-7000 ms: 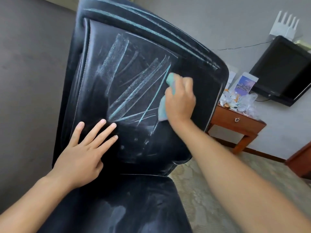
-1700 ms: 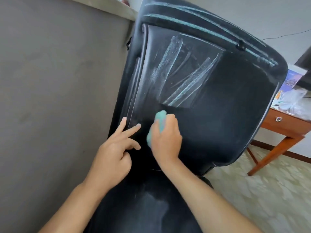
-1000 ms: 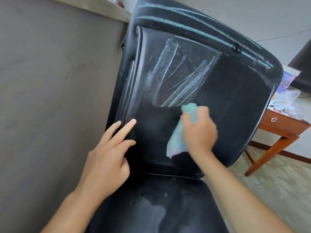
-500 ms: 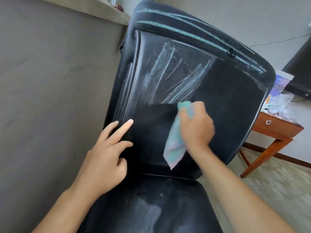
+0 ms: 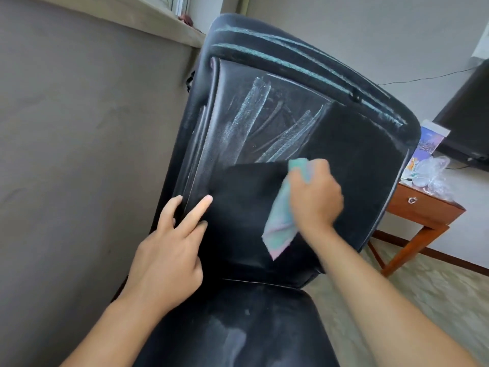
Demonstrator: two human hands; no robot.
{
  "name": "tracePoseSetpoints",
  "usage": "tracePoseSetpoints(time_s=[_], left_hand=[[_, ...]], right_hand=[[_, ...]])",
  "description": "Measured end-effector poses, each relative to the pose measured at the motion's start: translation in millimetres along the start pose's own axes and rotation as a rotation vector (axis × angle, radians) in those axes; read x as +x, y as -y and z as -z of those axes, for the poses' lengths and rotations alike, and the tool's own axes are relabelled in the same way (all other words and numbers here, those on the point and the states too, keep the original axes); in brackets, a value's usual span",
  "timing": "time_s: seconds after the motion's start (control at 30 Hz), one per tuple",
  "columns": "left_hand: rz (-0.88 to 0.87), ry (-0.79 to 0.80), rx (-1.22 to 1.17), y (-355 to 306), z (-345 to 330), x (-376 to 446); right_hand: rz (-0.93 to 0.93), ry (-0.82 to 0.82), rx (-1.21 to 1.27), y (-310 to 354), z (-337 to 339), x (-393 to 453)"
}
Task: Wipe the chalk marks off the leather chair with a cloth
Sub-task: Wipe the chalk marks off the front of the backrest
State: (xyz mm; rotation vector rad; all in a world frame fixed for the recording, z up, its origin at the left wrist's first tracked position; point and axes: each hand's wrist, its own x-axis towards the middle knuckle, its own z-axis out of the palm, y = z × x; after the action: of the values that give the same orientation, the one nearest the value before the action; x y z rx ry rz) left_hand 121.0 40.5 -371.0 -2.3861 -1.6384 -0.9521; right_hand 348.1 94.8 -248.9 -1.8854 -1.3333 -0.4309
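cloth [image 5: 281,221] bunched in right hand [image 5: 315,197] | on chair [image 5: 370,168] | left hand [image 5: 169,255] loose

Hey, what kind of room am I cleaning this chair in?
Probably a hotel room or bedroom: a wall-mounted flat screen, a wooden side table with a drawer and a patterned carpet surround the black leather chair.

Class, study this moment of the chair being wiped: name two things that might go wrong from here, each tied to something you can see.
1. The cloth hangs loose below the right hand; its trailing corner might smear chalk dust back onto the wiped dark patch.
2. The chalk lines along the chair's top edge lie far above the current strokes and may get missed.
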Motion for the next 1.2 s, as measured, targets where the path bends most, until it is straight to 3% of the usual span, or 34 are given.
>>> tracePoseSetpoints(time_s=[0.07,0.13,0.27,0.37,0.47,0.53,0.63,0.8,0.9,1.0,1.07,1.13,1.2], left_hand=[[0.005,0.013,-0.009,0,-1,-1],[-0.001,0.025,-0.017,0,-3,-2],[0.019,0.055,-0.031,5,-4,-1],[0.01,0.037,-0.038,8,-1,-1],[-0.014,0.033,-0.046,6,-2,0],[0.001,0.053,-0.063,4,-4,0],[0.016,0.063,-0.087,2,-4,-2],[0.032,0.162,-0.115,13,3,0],[0.006,0.128,-0.135,17,8,-2],[-0.016,0.109,-0.144,13,8,-3],[-0.004,0.12,-0.162,12,6,-3],[-0.005,0.121,-0.192,11,6,-3],[-0.013,0.109,-0.223,13,5,-5]], right_hand=[[-0.16,-0.097,0.075,-15,11,17],[-0.21,-0.073,0.074,10,0,9],[0.148,0.162,0.223,98,-35,-64],[0.273,0.185,0.185,88,-29,-59],[0.047,0.059,-0.007,26,-5,-4],[-0.177,-0.061,0.053,-4,14,25],[-0.284,-0.083,0.109,17,6,25],[0.136,0.166,0.356,130,-28,-60],[0.235,0.186,0.217,105,-15,-43],[0.045,0.052,0.04,40,7,9],[-0.131,-0.097,0.077,7,20,34],[-0.242,-0.14,0.125,7,16,37],[-0.229,-0.087,0.152,48,-3,14]])
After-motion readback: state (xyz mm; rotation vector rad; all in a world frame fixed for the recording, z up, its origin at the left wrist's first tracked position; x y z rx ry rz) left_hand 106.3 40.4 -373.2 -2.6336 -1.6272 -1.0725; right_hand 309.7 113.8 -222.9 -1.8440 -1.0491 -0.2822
